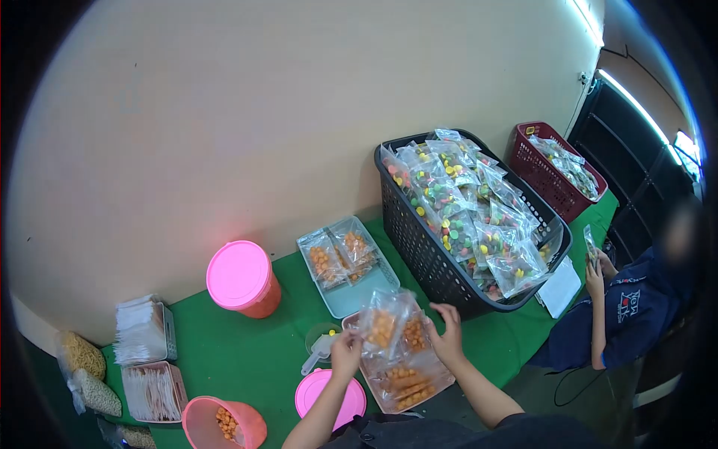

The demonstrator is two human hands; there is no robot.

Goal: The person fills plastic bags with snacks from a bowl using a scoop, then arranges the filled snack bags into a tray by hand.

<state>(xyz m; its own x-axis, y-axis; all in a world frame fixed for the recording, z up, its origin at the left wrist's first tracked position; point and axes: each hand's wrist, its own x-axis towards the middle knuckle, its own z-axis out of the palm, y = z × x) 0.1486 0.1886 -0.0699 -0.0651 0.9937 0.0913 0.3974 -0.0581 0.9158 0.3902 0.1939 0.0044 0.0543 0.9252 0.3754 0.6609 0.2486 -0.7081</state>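
Observation:
My left hand [346,357] pinches the edge of a clear plastic bag of orange snack balls [382,327], slightly blurred, held over a pink tray [441,383]. Beside it, another bag of orange balls [413,334] is partly overlapped by the first. My right hand [447,340] is at the tray's right side with fingers apart, its thumb close to that second bag; whether they touch is hard to make out. More filled bags [404,385] lie in the near part of the tray. Left of my left hand is a white scoop [318,355] on a small round container.
A blue tray [351,300] holds bagged orange balls. A black basket [437,262] and a maroon basket [535,161] hold filled bags. Pink-lidded tub [241,277], pink lid [329,398], open tub [239,428] and bins of flat packets [153,393] stand leftward. A person [628,307] holds a packet.

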